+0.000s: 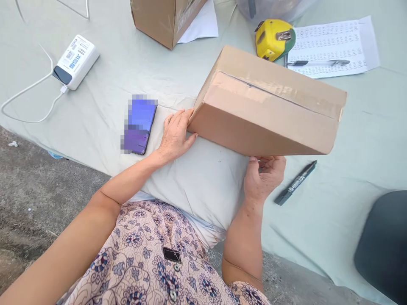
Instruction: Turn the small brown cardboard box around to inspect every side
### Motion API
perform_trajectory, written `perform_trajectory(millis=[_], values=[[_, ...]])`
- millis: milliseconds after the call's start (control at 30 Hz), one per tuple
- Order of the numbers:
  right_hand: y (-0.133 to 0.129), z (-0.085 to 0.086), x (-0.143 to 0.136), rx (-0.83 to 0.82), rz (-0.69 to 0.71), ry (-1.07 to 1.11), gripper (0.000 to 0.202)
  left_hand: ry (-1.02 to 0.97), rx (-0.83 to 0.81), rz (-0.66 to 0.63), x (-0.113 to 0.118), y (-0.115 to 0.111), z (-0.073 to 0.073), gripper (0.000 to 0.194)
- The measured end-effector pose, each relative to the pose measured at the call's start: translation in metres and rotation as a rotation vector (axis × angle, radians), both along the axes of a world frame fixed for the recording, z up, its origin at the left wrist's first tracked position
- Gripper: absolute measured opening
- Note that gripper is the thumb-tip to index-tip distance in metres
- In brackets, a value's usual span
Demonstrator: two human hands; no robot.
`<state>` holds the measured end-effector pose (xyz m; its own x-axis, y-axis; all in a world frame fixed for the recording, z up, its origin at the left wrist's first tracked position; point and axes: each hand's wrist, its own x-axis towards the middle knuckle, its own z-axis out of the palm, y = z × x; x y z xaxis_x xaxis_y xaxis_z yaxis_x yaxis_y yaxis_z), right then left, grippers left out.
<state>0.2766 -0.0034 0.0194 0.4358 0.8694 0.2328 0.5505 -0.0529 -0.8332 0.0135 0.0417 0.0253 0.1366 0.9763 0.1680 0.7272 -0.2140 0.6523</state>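
A closed brown cardboard box (270, 114) stands tilted over the cloth-covered table, with a taped seam along its upper face. My left hand (176, 133) holds the box's lower left corner, its thumb beneath and fingers against the side. At the bottom edge, right of the middle, my right hand (264, 176) grips the box; its fingertips are partly hidden under the cardboard. A black marker (295, 183) lies on the cloth just right of my right hand. To the left of my left hand lies a phone (140, 125) with a lit, blurred screen.
A yellow-green tape measure (274, 39) sits behind the box, beside a written sheet (327, 48) with a pen (318, 62) on it. Another box (155, 21) stands at the back. A white power bank (78, 61) with a cable is left; a dark object (383, 245) is at right.
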Motion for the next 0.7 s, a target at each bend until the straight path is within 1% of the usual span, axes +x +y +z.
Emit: perform_trajectory(millis=[100,233,400,533,700], values=[[-0.0008,-0.0011,0.0005,0.015,0.017,0.036,0.034,-0.015,0.013,-0.011,-0.0006,-0.0006,0.0012,0.056],[-0.0018,-0.0005,0.0012,0.052,0.042,0.046,0.031,-0.025,0.026,-0.007,0.0002,-0.0017,0.0041,0.062],[-0.0021,0.0000,0.0017,0.104,0.060,0.057,0.029,-0.055,0.028,-0.029,0.0020,-0.0033,0.0051,0.059],[-0.0019,-0.0009,0.0028,0.103,0.055,0.062,0.031,-0.069,0.043,-0.038,0.0029,-0.0056,0.0057,0.062],[-0.0007,-0.0009,0.0039,0.106,0.051,0.086,0.031,-0.062,0.035,-0.047,0.0048,-0.0080,0.0065,0.061]])
